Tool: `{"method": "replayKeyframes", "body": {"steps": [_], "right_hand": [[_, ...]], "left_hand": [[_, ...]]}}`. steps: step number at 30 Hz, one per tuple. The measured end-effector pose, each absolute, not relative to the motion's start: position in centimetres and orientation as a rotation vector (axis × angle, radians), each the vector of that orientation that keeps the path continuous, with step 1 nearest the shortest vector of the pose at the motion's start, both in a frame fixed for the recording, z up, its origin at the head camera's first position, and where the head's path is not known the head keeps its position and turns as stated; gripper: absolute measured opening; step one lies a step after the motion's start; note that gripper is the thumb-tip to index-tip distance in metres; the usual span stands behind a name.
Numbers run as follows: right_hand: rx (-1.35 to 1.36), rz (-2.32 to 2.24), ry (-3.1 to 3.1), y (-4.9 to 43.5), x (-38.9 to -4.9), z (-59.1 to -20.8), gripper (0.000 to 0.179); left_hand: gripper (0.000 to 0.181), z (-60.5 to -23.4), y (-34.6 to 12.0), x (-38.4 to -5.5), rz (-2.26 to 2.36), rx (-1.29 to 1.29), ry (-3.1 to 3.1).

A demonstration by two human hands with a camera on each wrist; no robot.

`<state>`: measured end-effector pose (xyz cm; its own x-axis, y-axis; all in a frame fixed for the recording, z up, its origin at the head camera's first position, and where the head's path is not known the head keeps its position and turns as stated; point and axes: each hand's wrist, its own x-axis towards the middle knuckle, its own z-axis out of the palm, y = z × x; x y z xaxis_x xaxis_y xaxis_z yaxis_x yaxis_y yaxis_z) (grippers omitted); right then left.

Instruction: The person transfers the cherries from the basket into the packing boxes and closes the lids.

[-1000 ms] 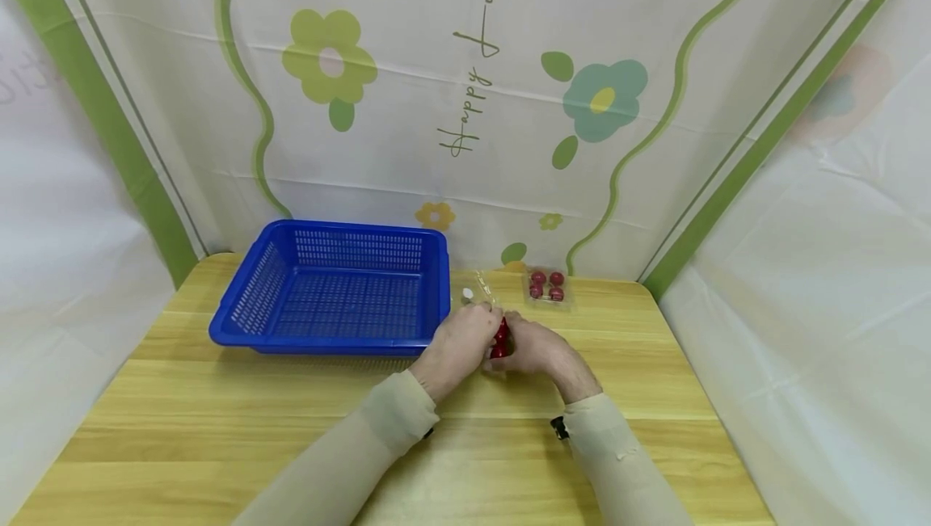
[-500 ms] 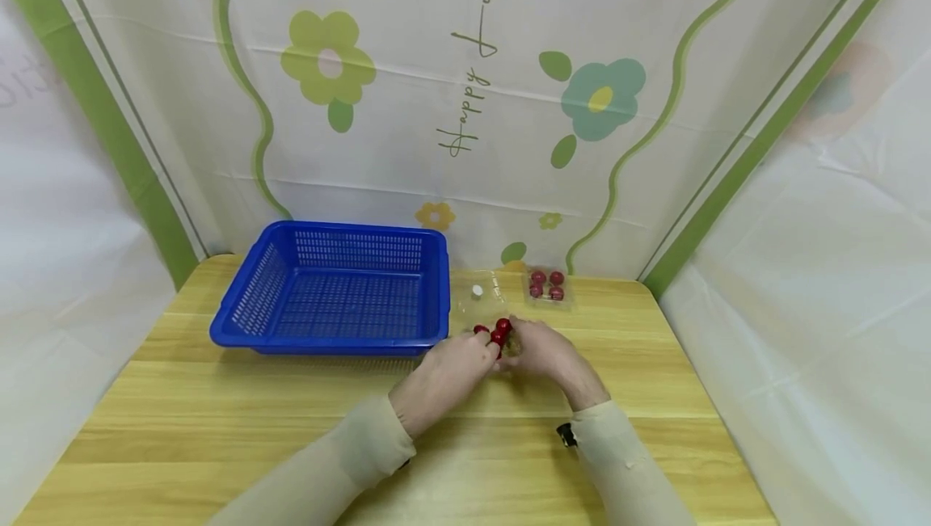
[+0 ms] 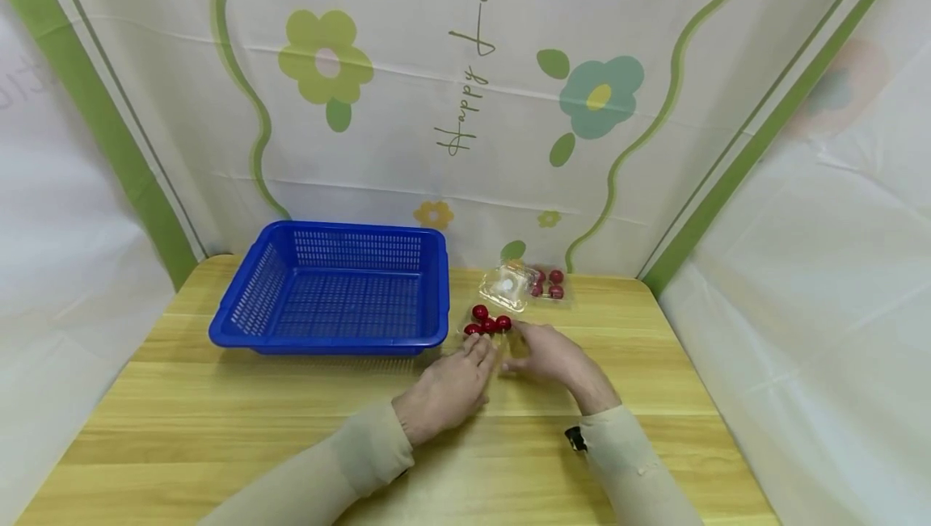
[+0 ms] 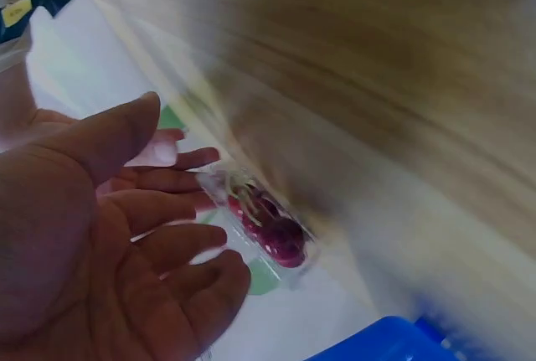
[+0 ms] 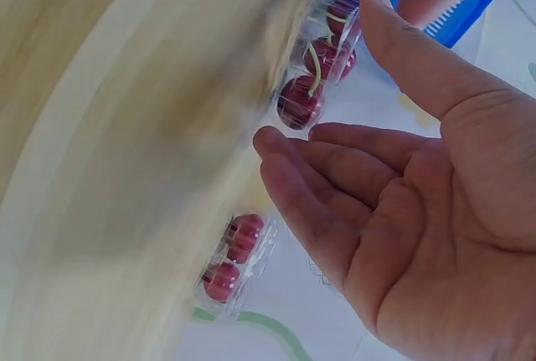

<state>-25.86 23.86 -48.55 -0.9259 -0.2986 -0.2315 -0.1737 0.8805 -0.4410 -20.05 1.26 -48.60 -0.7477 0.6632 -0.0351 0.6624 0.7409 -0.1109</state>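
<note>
Several shiny red cherries (image 3: 488, 324) with pale stems sit in a clear plastic box (image 4: 289, 277) on the table. Its clear lid (image 3: 507, 287) stands open behind them, with a white round spot on it. My left hand (image 3: 448, 387) is just in front of the cherries, fingers loosely extended, fingertips at the box's near side. On the other side, my right hand (image 3: 550, 357) has its fingers spread and curved beside the box, gripping nothing. Whether either hand's fingertips touch the box cannot be told. The wrist views show both palms holding nothing.
A blue perforated basket (image 3: 330, 344) stands left of the cherries. A second clear box (image 3: 566, 300) with red cherries lies at the back right, partly behind the open lid. The wooden table (image 3: 218, 445) meets a flower-printed cloth (image 3: 407, 146) at the back.
Both hands, earlier close around the cherries, have drawn apart and back. The cherries now show in their box. The open lid has shifted right, overlapping the second box.
</note>
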Motion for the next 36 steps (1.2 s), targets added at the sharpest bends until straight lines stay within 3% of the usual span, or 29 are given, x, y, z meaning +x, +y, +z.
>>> {"method": "replayKeyframes", "body": {"steps": [14,36], "right_hand": [[-0.287,-0.610,2.856,25.2,-26.8,-48.2,0.070],[-0.467,-0.613,2.968,23.1,-35.0,-47.2,0.060]], "left_hand": [[0.073,-49.2,1.7,-20.2,0.301,-1.103,-2.905],[0.072,-49.7,2.3,-18.7,0.128,-1.092,-2.934]]}}
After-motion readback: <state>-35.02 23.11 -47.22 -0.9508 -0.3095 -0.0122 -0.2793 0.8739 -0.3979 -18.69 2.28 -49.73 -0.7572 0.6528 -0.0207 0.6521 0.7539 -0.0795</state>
